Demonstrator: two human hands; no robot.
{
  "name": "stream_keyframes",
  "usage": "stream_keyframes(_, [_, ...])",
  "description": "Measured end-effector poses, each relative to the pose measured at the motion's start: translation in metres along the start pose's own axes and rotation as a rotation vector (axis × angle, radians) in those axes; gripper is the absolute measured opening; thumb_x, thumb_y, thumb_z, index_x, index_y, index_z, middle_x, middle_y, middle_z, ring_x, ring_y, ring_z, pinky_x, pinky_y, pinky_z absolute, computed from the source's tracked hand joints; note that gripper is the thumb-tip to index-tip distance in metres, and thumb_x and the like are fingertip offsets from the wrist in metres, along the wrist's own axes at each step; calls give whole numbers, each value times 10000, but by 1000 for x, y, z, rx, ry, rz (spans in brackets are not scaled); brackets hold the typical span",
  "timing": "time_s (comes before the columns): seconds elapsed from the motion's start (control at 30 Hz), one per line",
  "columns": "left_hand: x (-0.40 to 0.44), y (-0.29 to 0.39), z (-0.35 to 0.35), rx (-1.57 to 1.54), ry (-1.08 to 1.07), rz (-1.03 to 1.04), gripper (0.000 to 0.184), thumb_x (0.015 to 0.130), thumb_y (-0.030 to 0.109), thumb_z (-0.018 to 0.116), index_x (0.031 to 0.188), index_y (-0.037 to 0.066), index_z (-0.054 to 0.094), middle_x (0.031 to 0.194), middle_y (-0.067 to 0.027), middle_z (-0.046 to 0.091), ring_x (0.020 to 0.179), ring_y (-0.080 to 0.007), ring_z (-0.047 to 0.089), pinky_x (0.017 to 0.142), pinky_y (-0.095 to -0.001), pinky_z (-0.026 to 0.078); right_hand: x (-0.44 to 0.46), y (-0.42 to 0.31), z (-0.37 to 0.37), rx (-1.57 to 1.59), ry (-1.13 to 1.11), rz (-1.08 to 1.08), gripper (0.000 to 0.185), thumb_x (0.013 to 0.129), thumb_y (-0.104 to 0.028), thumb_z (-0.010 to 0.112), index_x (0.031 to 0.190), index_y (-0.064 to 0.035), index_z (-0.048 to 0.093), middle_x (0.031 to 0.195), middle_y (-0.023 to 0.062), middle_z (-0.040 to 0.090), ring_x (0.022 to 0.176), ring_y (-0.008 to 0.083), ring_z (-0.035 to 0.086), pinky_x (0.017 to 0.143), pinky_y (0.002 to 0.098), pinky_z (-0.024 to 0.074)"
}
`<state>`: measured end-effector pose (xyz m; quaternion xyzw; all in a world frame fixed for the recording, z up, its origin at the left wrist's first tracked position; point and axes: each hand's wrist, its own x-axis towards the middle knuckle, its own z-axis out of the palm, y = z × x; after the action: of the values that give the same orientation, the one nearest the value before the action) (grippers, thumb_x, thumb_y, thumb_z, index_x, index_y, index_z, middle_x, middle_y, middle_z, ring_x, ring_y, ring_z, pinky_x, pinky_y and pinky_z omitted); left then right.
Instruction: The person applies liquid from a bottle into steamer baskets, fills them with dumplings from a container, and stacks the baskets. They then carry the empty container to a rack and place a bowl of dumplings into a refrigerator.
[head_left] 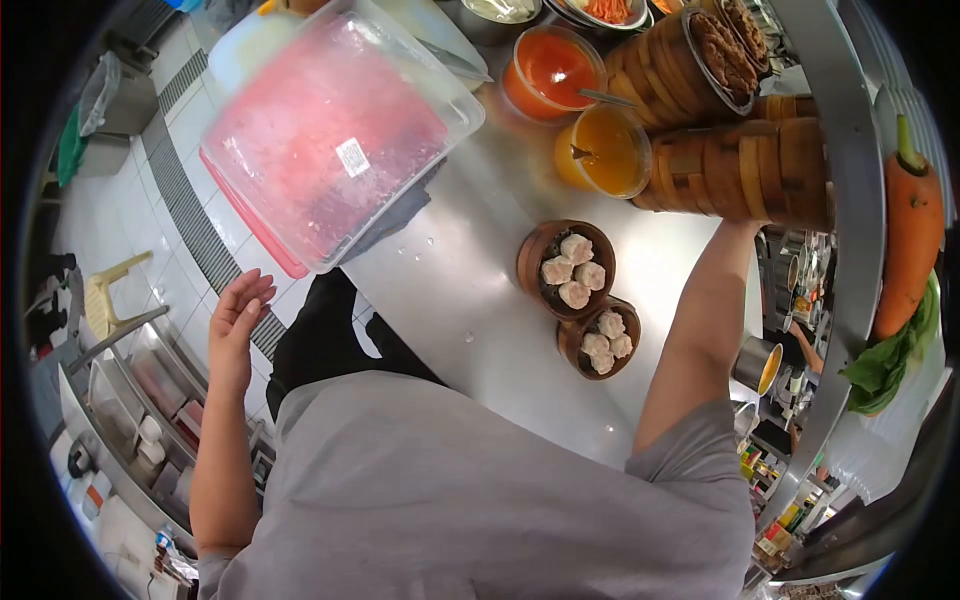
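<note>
My left hand [241, 310] hangs off the table's left side, fingers slightly curled and apart, holding nothing. It is nearest to a clear plastic box [400, 75] that has something pink inside. My right arm reaches forward to the stacked bamboo steamers [735, 172]; only a bit of my right hand [743, 228] shows at their near side, and its fingers are hidden. Two small bamboo steamers [531, 262] [571, 352] stand touching on the steel table [450, 290], each with several dumplings [576, 248] [611, 323] in it.
Behind the dumplings are tubs of red sauce [553, 62] and yellow sauce [606, 150], each with a spoon. More steamers [665, 70] lean at the back. A metal shelf edge [850, 200] runs along the right, with a carrot [912, 240]. A knife [455, 62] lies behind the box.
</note>
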<state>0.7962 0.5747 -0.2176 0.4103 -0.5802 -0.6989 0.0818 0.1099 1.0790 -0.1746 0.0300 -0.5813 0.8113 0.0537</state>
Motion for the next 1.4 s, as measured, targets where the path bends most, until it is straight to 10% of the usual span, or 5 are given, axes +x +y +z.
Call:
stream_keyframes(0.27, [22,-9,-11,-13,237,4,391,1072,244,644,1410,47,634,1249,-63,729,1151,-164,686,1006,-306,521,-5,15,-18,30,178,-67,664,1061,-524,576,1535,-64,511,1527,103,582,1334,304,613,1060,450,543])
stream_keyframes(0.43, [41,7,-5,-44,346,13,432,1049,222,672,1451,82,596,1302,-73,699,1124,-165,683,947,-302,529,-136,-3,-65,-692,102,168,485,1060,-361,650,1437,-58,640,1293,66,713,1182,193,676,957,350,538])
stream_keyframes(0.63, [70,19,12,-98,305,-86,796,1000,338,726,1647,90,334,1514,-135,541,1332,-253,560,1062,-446,473,-326,-15,-117,-949,-107,711,350,1045,-294,641,1259,-41,754,1030,56,762,866,167,705,784,339,582])
stream_keyframes(1.0, [120,31,8,17,349,-110,1139,919,478,766,1727,83,68,1700,-269,308,1572,-389,307,1225,-583,255,-384,-38,-98,-978,-45,597,303,966,-91,578,1175,36,758,878,80,744,743,147,709,658,333,628])
stream_keyframes(1.4, [221,126,-65,365,498,468,727,993,281,723,1599,-2,438,1646,-233,443,1521,-370,417,1238,-452,343,-390,-89,-64,-1169,100,442,263,878,-112,641,1027,73,754,777,150,735,624,216,715,567,370,606])
